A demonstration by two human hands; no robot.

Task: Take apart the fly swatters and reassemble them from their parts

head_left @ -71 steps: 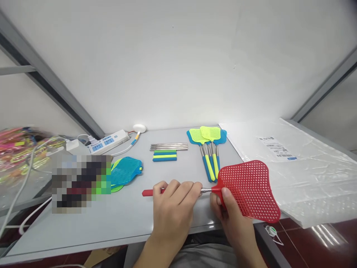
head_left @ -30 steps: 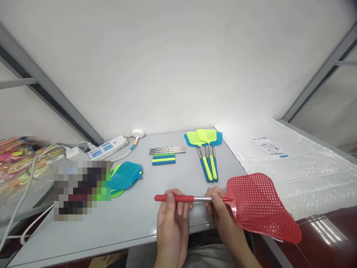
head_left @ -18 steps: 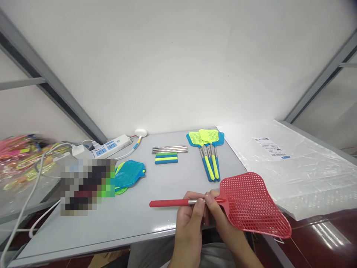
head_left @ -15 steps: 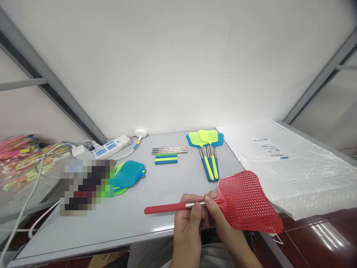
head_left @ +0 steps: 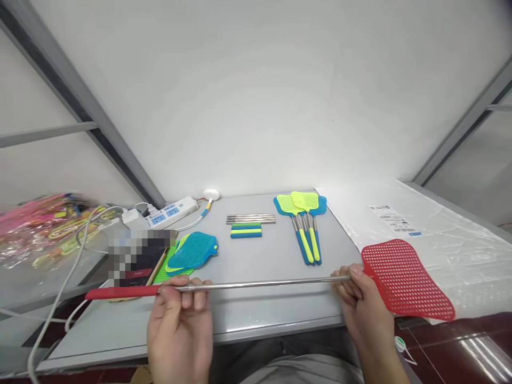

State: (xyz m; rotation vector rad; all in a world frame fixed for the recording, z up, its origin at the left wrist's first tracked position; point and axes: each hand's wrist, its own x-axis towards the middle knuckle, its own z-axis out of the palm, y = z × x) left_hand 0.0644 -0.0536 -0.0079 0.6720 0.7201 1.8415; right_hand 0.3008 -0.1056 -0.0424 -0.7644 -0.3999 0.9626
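A red fly swatter (head_left: 408, 277) with a long, extended metal rod is stretched across the front of the table between my hands. My left hand (head_left: 180, 325) is closed around the rod where it meets the red grip. Near the perforated red head, my right hand (head_left: 362, 304) pinches the rod's other end. Beyond the rod lie several yellow and blue fly swatters (head_left: 306, 229), their short rods together. Left of them are several loose metal rods (head_left: 251, 218) and a row of coloured grips (head_left: 246, 230). Loose blue and green swatter heads (head_left: 192, 250) overlap behind my left hand.
A power strip (head_left: 172, 212) with plugs and white cables is at the back left. Bagged colourful items (head_left: 48, 229) lie at the far left. A partly blurred phone-like object (head_left: 140, 266) sits beside the swatter heads. White plastic packaging (head_left: 368, 224) covers the table's right side.
My hands have moved apart, left hand leftward and right hand rightward. The swatter's metal rod has drawn out from short to long. The view has shifted slightly.
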